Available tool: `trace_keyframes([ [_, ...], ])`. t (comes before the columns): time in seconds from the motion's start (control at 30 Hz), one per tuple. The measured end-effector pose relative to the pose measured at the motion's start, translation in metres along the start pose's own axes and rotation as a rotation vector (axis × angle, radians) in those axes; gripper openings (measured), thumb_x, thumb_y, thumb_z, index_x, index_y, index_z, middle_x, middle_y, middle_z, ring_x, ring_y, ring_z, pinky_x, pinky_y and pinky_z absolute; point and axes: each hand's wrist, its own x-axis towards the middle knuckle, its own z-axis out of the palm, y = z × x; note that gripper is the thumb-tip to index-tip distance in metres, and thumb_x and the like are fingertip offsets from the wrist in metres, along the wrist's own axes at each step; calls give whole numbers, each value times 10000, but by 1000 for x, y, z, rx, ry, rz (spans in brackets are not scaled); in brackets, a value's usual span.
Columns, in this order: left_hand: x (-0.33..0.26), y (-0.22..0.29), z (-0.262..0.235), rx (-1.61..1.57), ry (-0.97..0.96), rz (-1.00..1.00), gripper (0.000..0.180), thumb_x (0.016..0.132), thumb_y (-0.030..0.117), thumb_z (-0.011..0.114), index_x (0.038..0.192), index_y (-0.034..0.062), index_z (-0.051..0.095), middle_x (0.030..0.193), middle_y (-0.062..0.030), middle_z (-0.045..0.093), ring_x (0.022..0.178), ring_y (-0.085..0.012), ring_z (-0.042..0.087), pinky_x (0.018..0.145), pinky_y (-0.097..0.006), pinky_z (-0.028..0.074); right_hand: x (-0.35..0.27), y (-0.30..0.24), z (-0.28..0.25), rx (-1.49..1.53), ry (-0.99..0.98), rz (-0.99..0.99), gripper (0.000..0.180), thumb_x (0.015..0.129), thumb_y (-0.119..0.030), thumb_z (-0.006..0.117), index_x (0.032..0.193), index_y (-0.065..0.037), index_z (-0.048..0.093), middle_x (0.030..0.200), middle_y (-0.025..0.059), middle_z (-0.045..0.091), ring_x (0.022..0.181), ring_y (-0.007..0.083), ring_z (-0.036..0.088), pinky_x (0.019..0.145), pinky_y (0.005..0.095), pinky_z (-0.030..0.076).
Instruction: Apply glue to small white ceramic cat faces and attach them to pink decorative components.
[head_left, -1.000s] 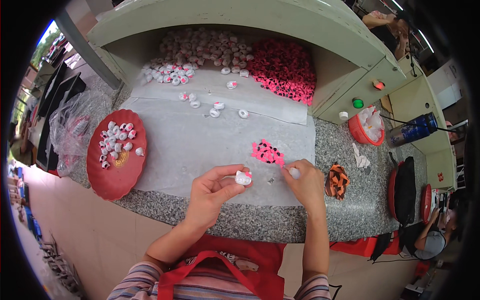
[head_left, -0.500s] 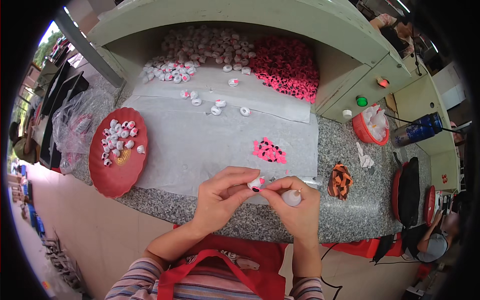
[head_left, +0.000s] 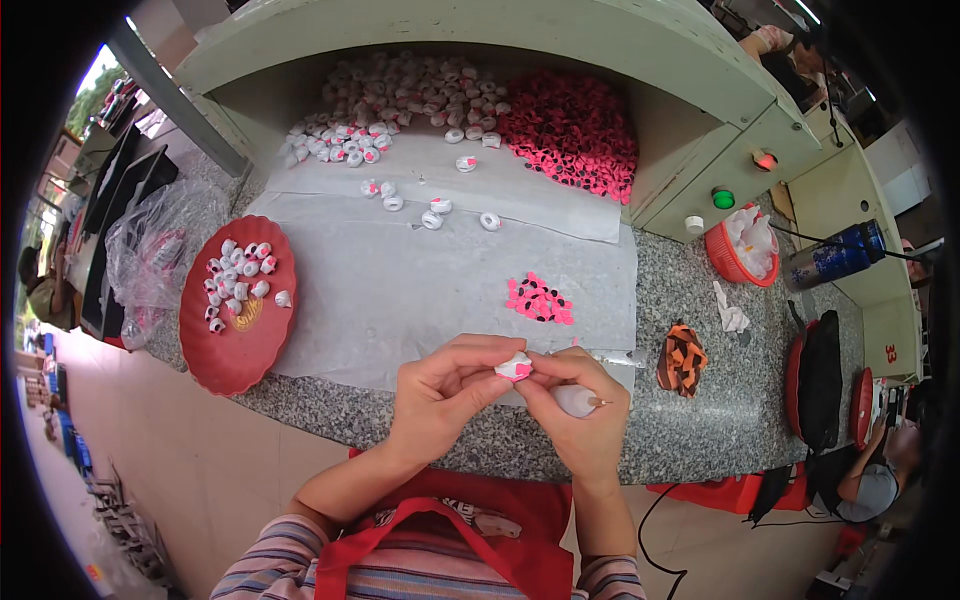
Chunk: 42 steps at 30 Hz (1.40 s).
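Note:
Between the thumb and fingers of my left hand [head_left: 437, 392] is a small white rounded piece [head_left: 515, 367] with pink patches on its side. The fingertips of my right hand [head_left: 590, 420] meet it from the other side. Tucked in that right hand is a small whitish squeeze bottle [head_left: 575, 401] with a thin tip pointing right. Just beyond my hands, a small heap of flat pink and black bits [head_left: 540, 299] lies on the white sheet [head_left: 400, 290]. A scalloped red plate [head_left: 215, 355] at the left holds several white pieces with pink and black parts [head_left: 238, 270].
Under the green-grey shelf [head_left: 480, 40] are a large pile of white ring-shaped pieces [head_left: 410, 90] and a pile of pink bits [head_left: 575, 130]. Right of the sheet sit an orange-brown bundle [head_left: 682, 360], a red basket [head_left: 728, 262] and a blue bottle [head_left: 835, 257]. Clear plastic bags [head_left: 160, 250] lie far left.
The white piece has turned in my fingers: the black spot on its front no longer shows, and pink faces up. My right hand has tilted, swinging the squeeze bottle's tip down to the right.

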Motion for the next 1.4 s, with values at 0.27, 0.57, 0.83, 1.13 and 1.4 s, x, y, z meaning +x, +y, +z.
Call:
trace_keyframes([
  [0.27,-1,-1,5,79,7,90,202,806,-96,492,996,-42,535,1089,-172,508,1019,-221,515,880,-324,445,2,0,-3,30,-26,-9,219,632,84,675,832,6,629,760,57,582,702,109,529,616,220,409],
  [0.57,-3,-7,5,96,34,111,199,809,-70,507,1003,-40,537,1095,-168,510,1024,-218,508,862,-313,441,1,7,0,112,0,0,203,638,87,677,819,9,631,778,59,583,712,112,535,617,220,422],
  [0.83,-4,-9,2,27,26,96,236,800,-92,499,1023,-29,547,1110,-169,515,1015,-218,516,860,-308,445,-1,5,0,126,-1,28,204,641,91,669,825,13,625,798,65,576,723,116,536,625,224,427],
  [1.13,-3,-6,2,-118,98,-80,217,777,-55,547,988,-9,572,1071,-184,548,972,-218,543,848,-331,439,0,9,0,61,-7,37,203,616,84,680,787,1,609,807,54,535,720,115,524,613,218,422],
  [1.4,-3,-5,3,-227,125,-160,229,781,-24,563,1008,4,573,1069,-176,563,964,-199,550,863,-334,431,2,8,4,75,12,-4,187,625,68,677,775,-10,599,864,50,503,738,113,521,611,222,429],
])
